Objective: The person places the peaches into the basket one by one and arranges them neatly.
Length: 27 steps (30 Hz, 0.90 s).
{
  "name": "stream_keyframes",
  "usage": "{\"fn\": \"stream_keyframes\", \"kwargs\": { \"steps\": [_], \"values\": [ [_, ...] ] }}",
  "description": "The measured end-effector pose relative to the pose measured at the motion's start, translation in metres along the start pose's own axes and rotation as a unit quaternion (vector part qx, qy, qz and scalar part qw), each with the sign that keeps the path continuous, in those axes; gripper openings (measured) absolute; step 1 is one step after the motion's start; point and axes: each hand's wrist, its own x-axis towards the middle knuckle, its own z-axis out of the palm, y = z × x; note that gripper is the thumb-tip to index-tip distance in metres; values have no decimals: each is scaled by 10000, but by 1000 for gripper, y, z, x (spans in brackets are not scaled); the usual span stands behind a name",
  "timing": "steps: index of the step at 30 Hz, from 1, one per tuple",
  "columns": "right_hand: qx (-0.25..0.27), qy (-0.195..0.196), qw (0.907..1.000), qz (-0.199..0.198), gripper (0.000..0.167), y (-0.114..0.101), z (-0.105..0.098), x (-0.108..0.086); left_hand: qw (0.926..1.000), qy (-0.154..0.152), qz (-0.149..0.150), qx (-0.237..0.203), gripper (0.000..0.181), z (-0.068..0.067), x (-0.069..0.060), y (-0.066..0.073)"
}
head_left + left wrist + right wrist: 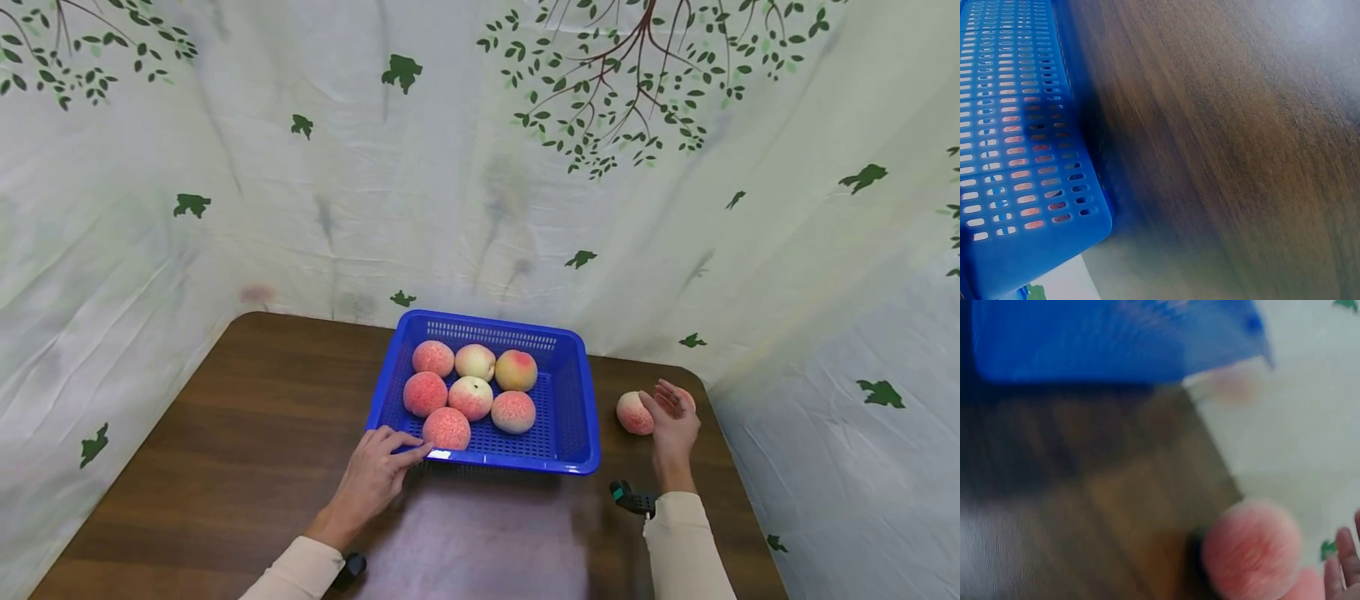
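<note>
In the head view a blue plastic basket (581, 400) holds several peaches, among them a red one (425, 394), a pale one (471, 397) and a yellowish one (516, 370). My left hand (377, 469) holds the basket's front left rim between thumb and fingers. To the right of the basket, my right hand (675, 427) hovers by two peaches on the table, fingers spread apart. One pink-white peach (634, 413) lies left of the hand; the other peach (686, 402) is partly hidden behind it. In the right wrist view the fingers (1347, 556) show beside a pink peach (1252, 551).
Brown wooden table (225, 433) surface surrounds the basket. A pale curtain (450, 208) with printed leaves and branches hangs behind and at both sides. The table's right edge runs close to my right hand. Small dark devices sit at both wrists.
</note>
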Motion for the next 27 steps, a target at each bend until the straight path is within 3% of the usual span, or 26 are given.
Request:
{"fn": "stream_keyframes", "kwargs": {
  "steps": [6, 10, 16, 22, 27],
  "values": [
    [-481, 251, 9985, -65, 54, 25, -8, 6, 10000, -25, 4, 28, 38, 0, -1, 0],
    [-1041, 113, 9945, 96, 63, 39, -12, 4, 10000, 25, 11, -2, 37, 1, -1, 0],
    [-1280, -109, 9913, -280, 64, 51, -12, 0, 10000, 4, -31, -33, 36, 2, -1, 0],
    [-1705, 121, 9836, -581, 66, 62, -6, 0, 10000, 22, -53, -32, 37, 1, -1, 1],
    [-2003, 375, 9780, -455, 69, 64, 0, 0, 10000, 5, -62, -43, 37, 0, -2, 1]
  ]
}}
